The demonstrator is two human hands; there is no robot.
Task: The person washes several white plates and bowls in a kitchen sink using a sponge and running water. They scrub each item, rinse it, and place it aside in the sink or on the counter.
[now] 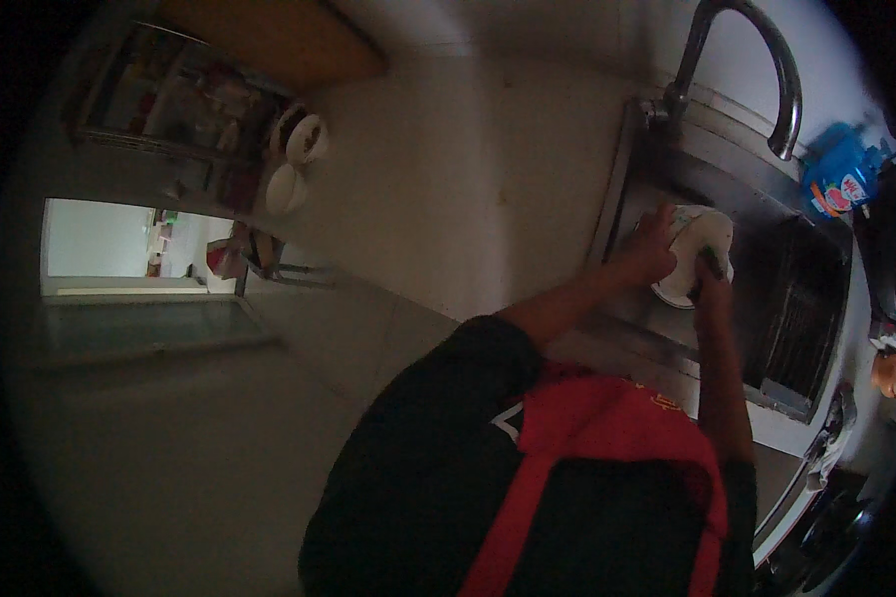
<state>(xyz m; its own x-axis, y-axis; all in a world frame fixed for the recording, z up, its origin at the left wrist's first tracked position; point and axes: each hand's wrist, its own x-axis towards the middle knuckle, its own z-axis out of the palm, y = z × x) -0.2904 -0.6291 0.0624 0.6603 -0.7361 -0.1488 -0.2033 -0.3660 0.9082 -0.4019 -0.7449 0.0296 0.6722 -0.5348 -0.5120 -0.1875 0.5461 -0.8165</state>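
A white plate or shallow bowl (691,224) is held over the metal sink (642,198). My left hand (657,242) grips its left edge, the fingers partly hidden against it. At the near right part of the dish, my right hand (711,276) presses something small and dark green, perhaps a scouring pad, against the surface. A curved metal faucet (788,89) rises beyond the sink, its spout end beyond and to the right of the dish. Whether water runs cannot be told.
A blue bottle (840,175) bearing writing stands at the sink's far right corner. A dark ribbed drainboard or rack (799,306) lies right of the dish. Left of the sink runs a pale counter (433,186), with white dishes (285,188) and a rack (172,142) at its far left.
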